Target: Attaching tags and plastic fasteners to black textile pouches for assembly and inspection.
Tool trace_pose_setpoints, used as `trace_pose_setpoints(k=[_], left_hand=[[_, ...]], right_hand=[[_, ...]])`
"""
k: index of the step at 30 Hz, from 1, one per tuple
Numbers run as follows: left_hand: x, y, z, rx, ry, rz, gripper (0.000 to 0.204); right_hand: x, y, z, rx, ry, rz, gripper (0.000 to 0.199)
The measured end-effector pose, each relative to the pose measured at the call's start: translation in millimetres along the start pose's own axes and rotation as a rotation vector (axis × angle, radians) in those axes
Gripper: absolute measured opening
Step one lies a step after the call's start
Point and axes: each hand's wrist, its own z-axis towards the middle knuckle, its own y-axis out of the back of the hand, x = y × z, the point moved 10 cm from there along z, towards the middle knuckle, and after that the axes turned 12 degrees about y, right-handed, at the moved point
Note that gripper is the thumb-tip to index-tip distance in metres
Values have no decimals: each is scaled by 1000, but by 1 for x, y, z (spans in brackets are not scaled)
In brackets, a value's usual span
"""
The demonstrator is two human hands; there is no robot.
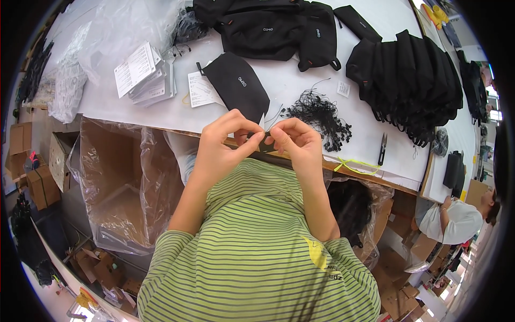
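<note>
My left hand [220, 142] and my right hand [296, 140] meet at the table's near edge, fingertips pinched together on a small dark strap end [264, 143] of a black pouch [239, 86]. The pouch lies flat on the white table [300, 80] just beyond my fingers, over a white printed card [199, 90]. A tangle of black hang-tag strings [321, 117] sits to the right of the pouch, close to my right hand. What exactly is between my fingertips is mostly hidden.
A stack of white tags [144, 72] lies at left, clear plastic bags [112, 32] behind it. Black pouches pile up at the back [273, 27] and right [413, 80]. Thread snips [382, 149] lie near the right edge. A bag-lined carton [123, 188] stands at my left; another person [456, 220] sits at right.
</note>
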Motion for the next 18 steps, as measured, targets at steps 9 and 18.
trace_pose_setpoints(k=[9, 18], left_hand=[[0, 2, -1, 8, -6, -8, 7], [-3, -2, -2, 7, -37, 35, 8]], right_hand=[[-3, 4, -1, -25, -7, 19, 13], [6, 1, 0, -20, 84, -92, 11]])
